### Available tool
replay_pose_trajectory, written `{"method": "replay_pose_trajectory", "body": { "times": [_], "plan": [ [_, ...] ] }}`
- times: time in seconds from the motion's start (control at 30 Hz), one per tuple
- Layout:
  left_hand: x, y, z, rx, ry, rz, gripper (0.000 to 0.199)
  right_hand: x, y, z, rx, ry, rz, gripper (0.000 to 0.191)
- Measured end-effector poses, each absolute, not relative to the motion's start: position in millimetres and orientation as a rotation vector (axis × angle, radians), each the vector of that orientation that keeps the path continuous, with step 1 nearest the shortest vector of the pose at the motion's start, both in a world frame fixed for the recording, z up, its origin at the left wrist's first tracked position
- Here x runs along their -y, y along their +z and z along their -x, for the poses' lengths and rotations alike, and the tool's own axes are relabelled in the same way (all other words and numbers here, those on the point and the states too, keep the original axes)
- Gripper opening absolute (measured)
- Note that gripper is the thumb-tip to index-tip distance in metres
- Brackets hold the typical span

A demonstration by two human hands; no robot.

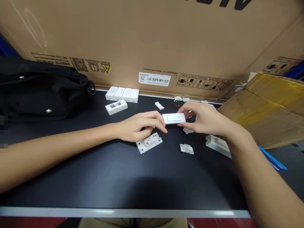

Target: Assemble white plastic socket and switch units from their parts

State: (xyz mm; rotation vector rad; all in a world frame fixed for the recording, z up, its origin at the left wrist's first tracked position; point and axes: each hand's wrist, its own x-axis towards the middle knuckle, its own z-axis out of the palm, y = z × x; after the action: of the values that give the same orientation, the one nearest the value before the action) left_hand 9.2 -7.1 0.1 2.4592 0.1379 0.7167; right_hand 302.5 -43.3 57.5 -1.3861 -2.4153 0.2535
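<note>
A white switch piece (174, 118) with a small green mark lies level between my hands, near the middle of the view. My right hand (199, 118) pinches its right end between thumb and fingers. My left hand (144, 126) reaches its left end, with the fingertips at that edge; the thumb is partly hidden under the fingers. Just below my left hand, a white mounting plate (150, 143) with a raised centre rests on the dark table. A small white insert (186, 148) lies to the right of that plate.
White switches (122, 94) stand in a row at the back left, behind a white frame (116, 107). A black bag (42, 91) is at left. A large cardboard box (128, 41) spans the back; a taped carton (268, 107) and white housing (218, 145) are at right.
</note>
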Motion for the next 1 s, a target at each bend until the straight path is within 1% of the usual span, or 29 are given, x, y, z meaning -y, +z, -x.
{"method": "replay_pose_trajectory", "body": {
  "times": [0.07, 0.17, 0.27, 0.43, 0.63, 0.73, 0.9, 1.0],
  "plan": [
    [9.7, 2.8, -1.1, -0.101, 0.611, -2.468, 0.06, 43.7, 57.4, -303.3, 2.401, 0.276, 1.397, 0.018],
    [11.3, 5.1, 4.4, -0.069, 0.5, -2.517, 0.059, 43.0, 55.8, -305.2, 2.387, 0.295, 1.417, 0.018],
    [11.0, 5.3, 2.8, -0.097, 0.455, -2.531, 0.053, 42.9, 55.7, -304.1, 2.389, 0.312, 1.436, 0.019],
    [12.4, 6.6, -1.1, -0.18, 0.463, -2.534, 0.034, 44.5, 59.1, -299.6, 2.425, 0.34, 1.561, 0.022],
    [14.1, 4.1, -3.7, -0.402, 0.435, -2.535, 0.027, 43.6, 57.1, -303.4, 2.394, 0.338, 1.587, 0.032],
    [11.7, 1.3, -5.6, -0.436, 0.475, -2.504, 0.028, 44.2, 56.7, -301.4, 2.34, 0.394, 1.556, 0.033],
    [6.0, -0.6, -7.3, -0.413, 0.666, -2.38, 0.024, 47.2, 55.9, -294.8, 2.262, 0.495, 1.462, 0.035],
    [3.1, -2.8, -7.6, -0.465, 0.747, -2.256, 0.03, 49.2, 55.4, -291.5, 2.223, 0.569, 1.424, 0.033]
  ]
}}
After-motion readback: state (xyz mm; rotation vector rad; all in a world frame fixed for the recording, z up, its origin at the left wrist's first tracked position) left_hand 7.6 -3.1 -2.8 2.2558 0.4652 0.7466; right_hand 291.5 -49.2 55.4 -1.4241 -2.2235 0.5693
